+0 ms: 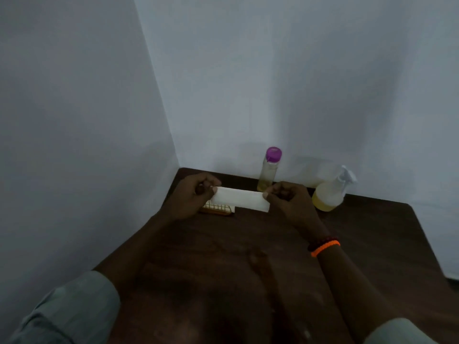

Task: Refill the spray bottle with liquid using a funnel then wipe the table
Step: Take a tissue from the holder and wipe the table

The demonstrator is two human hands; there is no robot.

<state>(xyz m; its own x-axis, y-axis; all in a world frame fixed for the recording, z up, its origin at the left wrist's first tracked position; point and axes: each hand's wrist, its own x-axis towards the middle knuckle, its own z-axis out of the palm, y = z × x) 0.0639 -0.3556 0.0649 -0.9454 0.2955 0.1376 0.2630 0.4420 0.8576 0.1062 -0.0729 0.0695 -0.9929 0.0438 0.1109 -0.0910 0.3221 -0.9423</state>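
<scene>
White and thin, the folded paper tissue (240,199) hangs stretched between your two hands above the far part of the table (372,234), near its far left corner. Your left hand (191,194) pinches one short end between thumb and curled fingers; your right hand (289,196) pinches the other end the same way. Just under the tissue's left half sits a small wire holder (218,209) on the tabletop.

Along the far edge stand the refill bottle (269,170) with its purple cap and, to its right, the spray bottle (331,191), capped with its trigger head and holding yellowish liquid, so the filling looks finished and wiping is the step in hand. No funnel is visible.

Expect the tissue to be very light, limp and easy to tear, more so once wet. Keep it folded thick and press it flat under your fingers rather than dragging it by a corner.
</scene>
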